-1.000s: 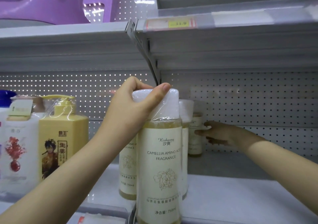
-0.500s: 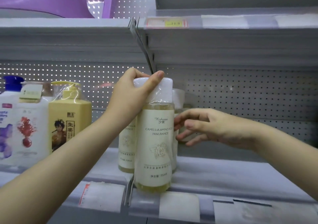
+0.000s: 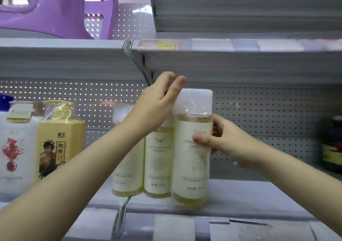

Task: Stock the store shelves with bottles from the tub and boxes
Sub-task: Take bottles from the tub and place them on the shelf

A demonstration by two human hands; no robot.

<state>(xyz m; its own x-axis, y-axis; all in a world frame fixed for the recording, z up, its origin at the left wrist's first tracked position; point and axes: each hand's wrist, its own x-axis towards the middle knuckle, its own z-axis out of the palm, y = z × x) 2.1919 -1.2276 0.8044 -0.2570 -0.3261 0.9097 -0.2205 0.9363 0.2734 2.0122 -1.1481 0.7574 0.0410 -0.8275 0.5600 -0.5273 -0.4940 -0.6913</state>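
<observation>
Three like bottles at shelf front, the front bottle [image 3: 191,148] upright, base blurred at the lip of the grey shelf [image 3: 259,194], just beside its neighbour [image 3: 157,163]: gripped mid-label by R hand [image 3: 227,144], thumb in front, fingers curled behind; L hand [image 3: 157,103] loose, part-open beside the white cap [image 3: 196,101], holding nothing, contact w/ cap unclear. Looks full, so prob. heavy, rigid, film-wrapped on top and likely slick; best taken round the body, not the cap. Sits under an upper shelf [image 3: 222,61] w/ pegboard back [image 3: 259,111], yellow pump bottle [image 3: 55,144] to the left, dark jar [image 3: 333,144] well apart to the right.
</observation>
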